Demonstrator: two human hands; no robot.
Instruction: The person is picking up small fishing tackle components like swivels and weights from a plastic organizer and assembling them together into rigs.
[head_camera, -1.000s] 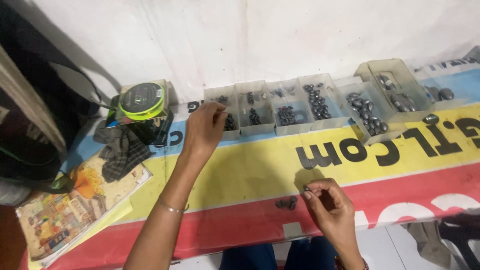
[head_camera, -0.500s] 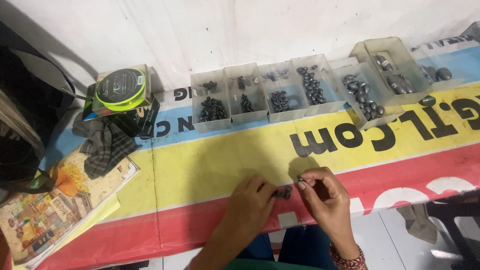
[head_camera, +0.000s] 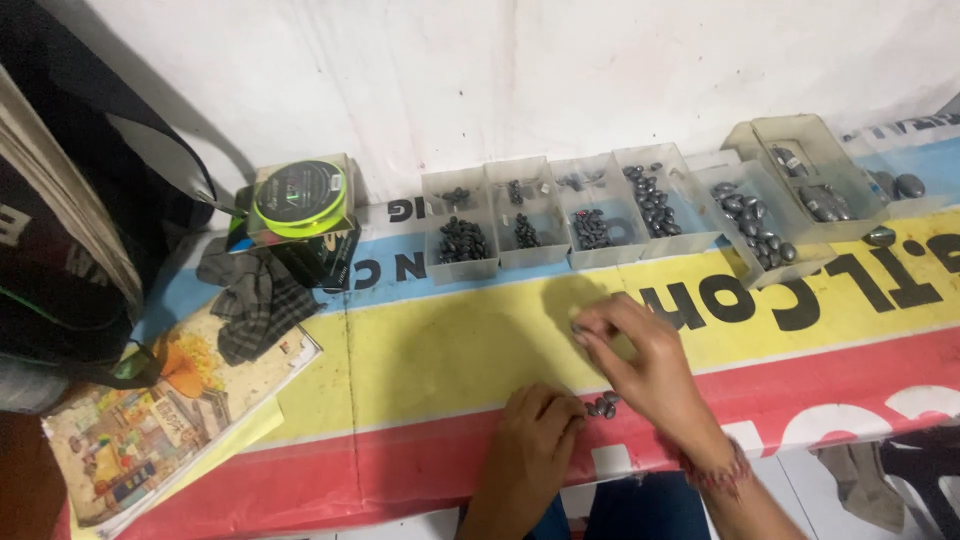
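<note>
Whitewashed wall (head_camera: 560, 70) at the back, counter (head_camera: 420, 350) running along it under a printed banner in blue, yellow and red bands. I'm looking down at both hands near the front edge.

Step in hand, as I read it: sorting or picking small dark metal weights. Left hand (head_camera: 530, 445) rests curled on the red band, fingertips touching a little cluster of loose weights (head_camera: 603, 405); its grip is closed down but I can't tell if it's pinching 1 or just resting beside them. Right hand (head_camera: 645, 365) is raised just over the yellow band, thumb and forefinger pinched together, prob. on 1 small piece, though it's too tiny to confirm.

Next move, judged only from this: a fine pinch, slow carry, since the pieces are small, round and could roll off the front edge.

Behind the hands, approx. 6 clear plastic trays (head_camera: 590, 215) sit in a row against the wall, each w/ dark weights, bigger ones toward the right. 2 or 3 loose weights (head_camera: 905, 187) lie by the far-right tray. At left: a spool of bright green line (head_camera: 298, 195) in its box, a crumpled dark cloth (head_camera: 255, 300), a colourful illustrated booklet (head_camera: 140, 430), and a dark bag (head_camera: 70, 240).
</note>
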